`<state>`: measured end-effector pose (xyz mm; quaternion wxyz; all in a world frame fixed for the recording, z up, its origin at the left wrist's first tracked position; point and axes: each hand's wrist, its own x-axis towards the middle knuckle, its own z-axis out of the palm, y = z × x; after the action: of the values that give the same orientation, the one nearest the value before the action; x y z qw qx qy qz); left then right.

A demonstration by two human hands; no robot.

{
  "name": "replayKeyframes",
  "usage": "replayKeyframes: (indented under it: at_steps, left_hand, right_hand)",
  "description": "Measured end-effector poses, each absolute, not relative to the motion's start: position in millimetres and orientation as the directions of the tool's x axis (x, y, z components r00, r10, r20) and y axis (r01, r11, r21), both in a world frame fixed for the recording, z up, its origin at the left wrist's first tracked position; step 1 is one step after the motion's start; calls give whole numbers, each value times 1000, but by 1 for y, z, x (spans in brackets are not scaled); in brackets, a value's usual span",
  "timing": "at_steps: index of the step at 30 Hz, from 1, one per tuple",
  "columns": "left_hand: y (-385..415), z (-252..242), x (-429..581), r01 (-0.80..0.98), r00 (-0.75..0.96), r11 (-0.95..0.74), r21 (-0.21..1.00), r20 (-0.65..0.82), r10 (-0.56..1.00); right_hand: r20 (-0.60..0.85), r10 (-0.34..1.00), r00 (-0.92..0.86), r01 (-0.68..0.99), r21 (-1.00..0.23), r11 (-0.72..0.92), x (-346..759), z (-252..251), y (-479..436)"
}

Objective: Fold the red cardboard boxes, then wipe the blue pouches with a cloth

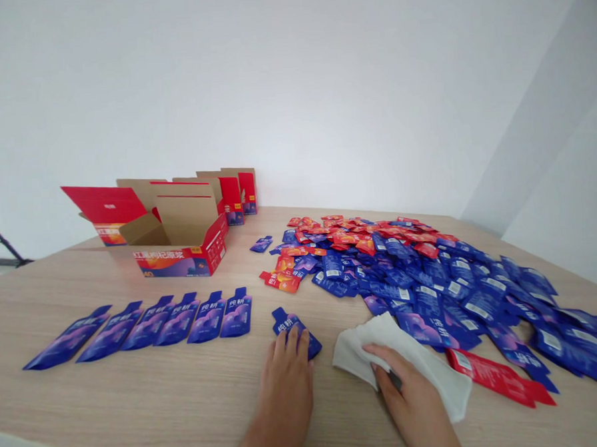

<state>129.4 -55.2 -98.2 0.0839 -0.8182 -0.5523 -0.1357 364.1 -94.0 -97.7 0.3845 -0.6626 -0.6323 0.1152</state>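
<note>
My left hand (286,377) lies flat with its fingertips on a blue pouch (284,323) on the wooden table. A white cloth (431,366) is pinched between the thumb and fingers of my right hand (407,384), just right of that pouch. Several blue pouches (211,318) form a row on the left, caps pointing away. A large pile of blue pouches (406,271) covers the right side, with red pouches (359,233) mostly at its back. One long red pouch (496,373) sits beside the cloth.
An open red and blue box (175,263) stands at the back left, its flaps up. Several more open boxes (233,199) stand behind it near the wall. A dark stand leg (2,239) shows at the far left.
</note>
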Motion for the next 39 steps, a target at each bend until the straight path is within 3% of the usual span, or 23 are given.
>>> replayKeyframes:
  at_steps: [10, 27, 39]
  left_hand:
    - [-27, -79, 100, 946, 315, -323, -5, 242, 918]
    - [-20, -77, 89, 991, 135, -129, -40, 287, 948]
    - [-15, -75, 88, 996, 90, -85, -28, 286, 954]
  right_hand:
    - [310, 935, 170, 755, -651, 79, 363, -94, -94]
    - [341, 929, 141, 786, -609, 104, 366, -100, -93]
    - [327, 937, 126, 790, -604, 105, 367, -96, -93]
